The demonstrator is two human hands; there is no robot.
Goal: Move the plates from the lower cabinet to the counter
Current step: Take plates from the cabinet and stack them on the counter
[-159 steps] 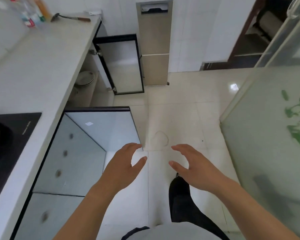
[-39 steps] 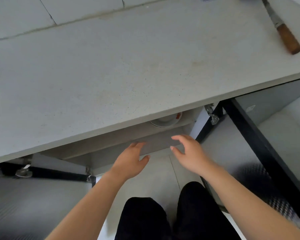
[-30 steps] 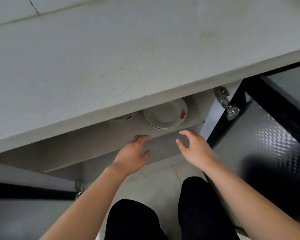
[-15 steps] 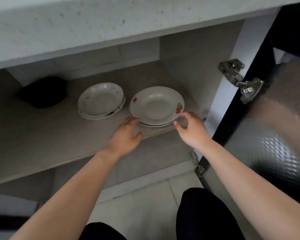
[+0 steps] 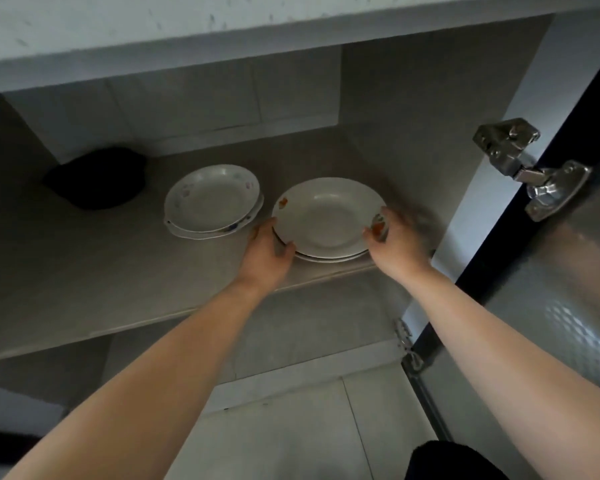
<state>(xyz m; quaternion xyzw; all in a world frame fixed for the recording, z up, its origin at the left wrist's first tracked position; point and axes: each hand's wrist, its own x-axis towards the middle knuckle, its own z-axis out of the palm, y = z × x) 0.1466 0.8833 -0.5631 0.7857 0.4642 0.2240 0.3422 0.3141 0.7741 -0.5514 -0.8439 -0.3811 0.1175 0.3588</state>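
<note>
Plate stacks: 2 — left stack (image 5: 211, 199), right stack (image 5: 327, 218) — 2 plates ea; 1 black obj (image 5: 96, 178).

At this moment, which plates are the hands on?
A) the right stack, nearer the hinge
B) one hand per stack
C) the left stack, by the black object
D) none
A: the left hand and right hand hold opposite rims of the right stack; the left stack sits untouched.

A pale speckled tabletop (image 5: 153, 26) overhangs a dim grey cabinet (image 5: 222, 95) with one shelf (image 5: 84, 271). Its door (image 5: 568, 289) stands open at right on a metal hinge (image 5: 520, 164). Light floor tiles (image 5: 291, 427) lie below, brighter than the interior.
</note>
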